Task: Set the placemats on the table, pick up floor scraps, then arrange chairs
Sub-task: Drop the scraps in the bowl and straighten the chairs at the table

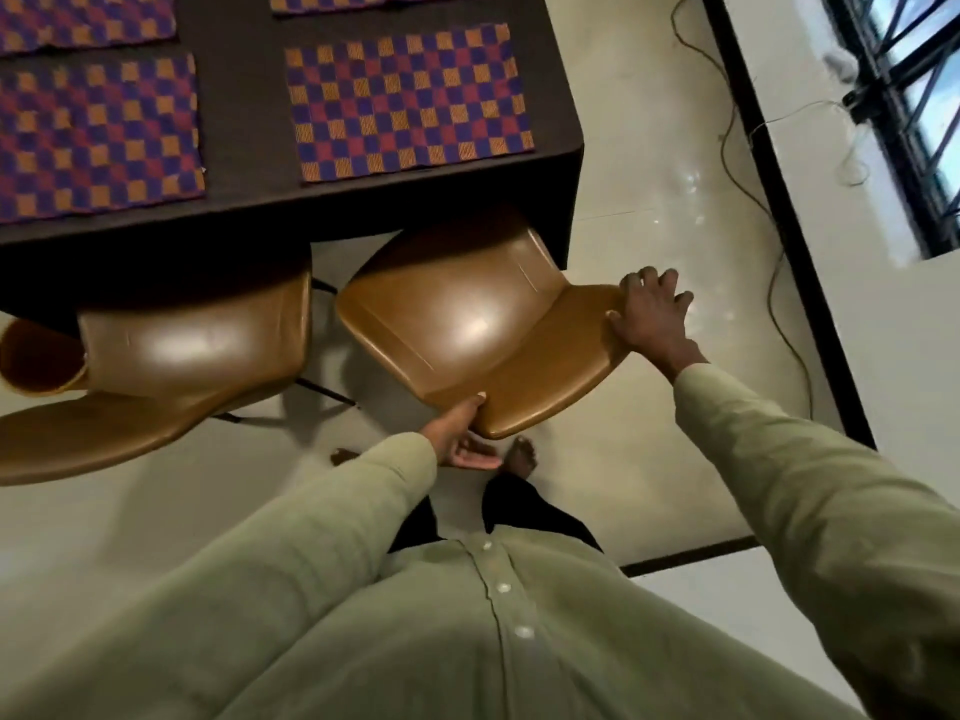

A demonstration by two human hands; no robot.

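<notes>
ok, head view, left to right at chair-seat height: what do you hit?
Left chair → left hand gripping the right chair's backrest edge → right chair → right hand on the backrest's other end → bare floor → cable → dark wall skirting.

place: a dining room, likely in a home
table [249,163]: dark cloth, far left, laid with checked placemats [410,103]
seating: two brown moulded chairs [467,324] tucked at its near edge
floor [649,200]: pale glossy tiles with black border
far right: barred window [914,96], loose cable [727,137] along the wall
</notes>
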